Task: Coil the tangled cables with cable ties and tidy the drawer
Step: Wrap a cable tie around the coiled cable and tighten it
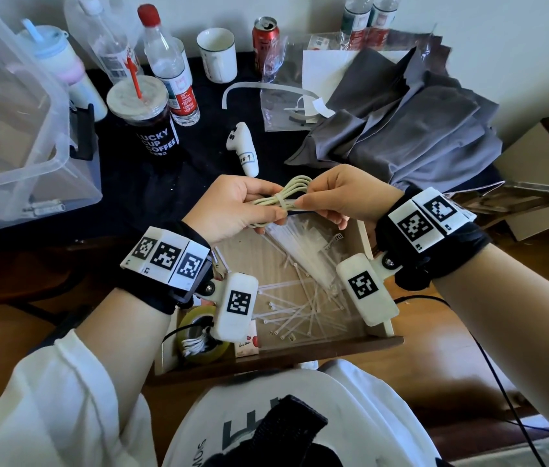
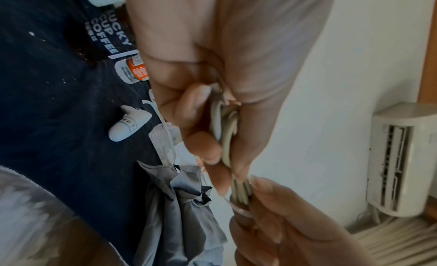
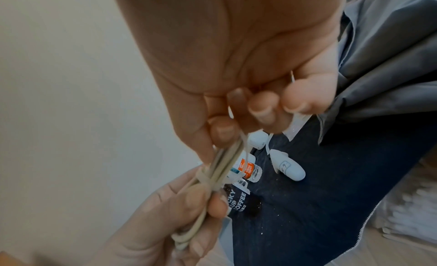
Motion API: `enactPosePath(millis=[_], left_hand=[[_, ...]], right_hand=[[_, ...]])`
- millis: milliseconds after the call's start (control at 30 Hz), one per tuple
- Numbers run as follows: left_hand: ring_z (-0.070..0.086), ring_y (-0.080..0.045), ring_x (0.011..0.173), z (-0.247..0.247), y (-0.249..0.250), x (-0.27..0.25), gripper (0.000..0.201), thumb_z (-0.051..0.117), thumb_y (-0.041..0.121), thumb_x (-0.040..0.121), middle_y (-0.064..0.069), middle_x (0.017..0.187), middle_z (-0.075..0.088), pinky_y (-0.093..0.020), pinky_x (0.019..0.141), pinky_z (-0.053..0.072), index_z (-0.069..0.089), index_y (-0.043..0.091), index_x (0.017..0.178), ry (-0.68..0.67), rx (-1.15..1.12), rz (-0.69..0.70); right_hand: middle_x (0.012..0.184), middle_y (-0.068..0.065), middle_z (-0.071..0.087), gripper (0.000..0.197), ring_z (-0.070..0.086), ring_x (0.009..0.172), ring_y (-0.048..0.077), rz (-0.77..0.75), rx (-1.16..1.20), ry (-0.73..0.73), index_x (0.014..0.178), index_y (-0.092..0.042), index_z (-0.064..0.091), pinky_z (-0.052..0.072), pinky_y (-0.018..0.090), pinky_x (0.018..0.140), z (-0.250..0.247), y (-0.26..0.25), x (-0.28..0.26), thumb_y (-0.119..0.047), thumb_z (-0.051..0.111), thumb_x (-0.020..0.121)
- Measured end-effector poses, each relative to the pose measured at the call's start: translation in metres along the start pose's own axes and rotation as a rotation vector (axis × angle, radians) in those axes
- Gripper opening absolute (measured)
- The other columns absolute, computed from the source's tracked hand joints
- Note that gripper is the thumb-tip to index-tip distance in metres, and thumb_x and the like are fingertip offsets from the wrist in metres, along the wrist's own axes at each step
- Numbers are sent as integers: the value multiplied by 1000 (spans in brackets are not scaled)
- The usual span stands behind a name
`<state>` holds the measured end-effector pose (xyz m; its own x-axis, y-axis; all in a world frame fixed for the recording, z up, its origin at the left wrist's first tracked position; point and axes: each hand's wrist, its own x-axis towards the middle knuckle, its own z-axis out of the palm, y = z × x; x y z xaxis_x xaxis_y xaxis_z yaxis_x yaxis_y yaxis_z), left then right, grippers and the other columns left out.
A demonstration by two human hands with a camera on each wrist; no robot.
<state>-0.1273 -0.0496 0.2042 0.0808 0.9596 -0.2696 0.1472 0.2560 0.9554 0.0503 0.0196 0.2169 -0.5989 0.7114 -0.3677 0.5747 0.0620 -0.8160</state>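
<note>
A pale beige cable (image 1: pixel 295 190), coiled into a narrow bundle, hangs above the open wooden drawer (image 1: pixel 379 318). A loop of the same colour wraps its middle. My left hand (image 1: pixel 259 205) grips the bundle's left half, fingers curled round the cable (image 2: pixel 224 137). My right hand (image 1: pixel 312 200) pinches the cable (image 3: pixel 228 154) just right of the loop. A thin white cable tie (image 3: pixel 246 144) runs by its fingertips and shows as a cable tie (image 2: pixel 241 211) round the strands. Several loose cable ties (image 1: pixel 300 305) lie in the drawer.
A yellowish tape roll (image 1: pixel 199 335) sits in the drawer's left corner. On the dark table behind stand a coffee cup (image 1: pixel 152 129), bottles (image 1: pixel 172 72), a white mug (image 1: pixel 217 55), a red can (image 1: pixel 264 38), a white controller (image 1: pixel 244 148), grey cloth (image 1: pixel 408 129) and a clear plastic box (image 1: pixel 14 129).
</note>
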Motion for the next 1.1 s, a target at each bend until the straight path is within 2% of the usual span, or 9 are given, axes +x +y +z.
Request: enactPosePath(millis=[167,233,333,367,467,667,833,967,1100], left_hand=[[68,-8,73,2,0,4,32,70,-1,79,-6,82,73,-16,57,50,66,13,107,-25,67,2],[68,-6,72,2,-1,4,27,68,2,81,-6,85,73,-16,58,50,65,17,104,-37,45,3],[66,-7,63,4,2,0,15,53,14,94,-2,79,72,-15,50,47,63,17,106,-37,-95,-43],[66,-10,63,4,2,0,19,45,17,98,-4,79,72,-17,48,47,61,15,108,-53,-180,-77],[70,-18,68,2,6,0,27,35,10,100,-10,86,73,-20,46,49,57,10,115,-137,-361,-145],[65,-14,60,1,7,4,28,39,1,96,-11,83,73,-17,44,42,61,11,111,-128,-405,-153],[66,-16,60,3,7,6,28,48,-2,92,-14,85,73,-17,43,40,60,12,112,-94,-341,-152],[62,-15,54,6,6,8,27,48,-4,91,-12,77,72,-16,40,36,61,14,107,-55,-269,-131],[59,-13,51,10,6,8,29,49,-6,90,-10,74,72,-15,38,34,62,16,106,-37,-174,-99]], right_hand=[[39,-7,42,39,39,38,6,30,-32,-60,52,-12,51,39,19,43,-1,4,2,-23,62,88],[45,-3,44,37,41,42,8,23,-6,-70,54,-11,52,40,19,43,-3,5,0,-24,63,87],[52,1,46,32,45,47,10,-7,104,-70,61,-7,52,47,20,46,-6,4,-3,-21,61,88],[51,0,47,31,46,46,10,-14,145,-69,61,-6,52,48,20,47,-7,3,-4,-19,60,88],[47,-2,47,33,49,44,11,-29,231,-54,60,-5,49,51,22,48,-7,1,-5,-15,57,90],[49,1,45,39,50,45,16,-63,350,-7,51,-15,58,51,28,46,-9,-1,-5,-13,56,90],[46,0,45,30,53,44,11,3,290,59,59,-4,54,55,26,49,-9,-2,-4,-6,57,88],[44,1,46,43,54,43,10,52,264,31,46,-12,54,58,28,55,-11,-1,-3,-5,59,88],[46,2,48,40,55,44,11,81,217,-2,47,-11,55,58,27,57,-13,0,-2,-6,60,87]])
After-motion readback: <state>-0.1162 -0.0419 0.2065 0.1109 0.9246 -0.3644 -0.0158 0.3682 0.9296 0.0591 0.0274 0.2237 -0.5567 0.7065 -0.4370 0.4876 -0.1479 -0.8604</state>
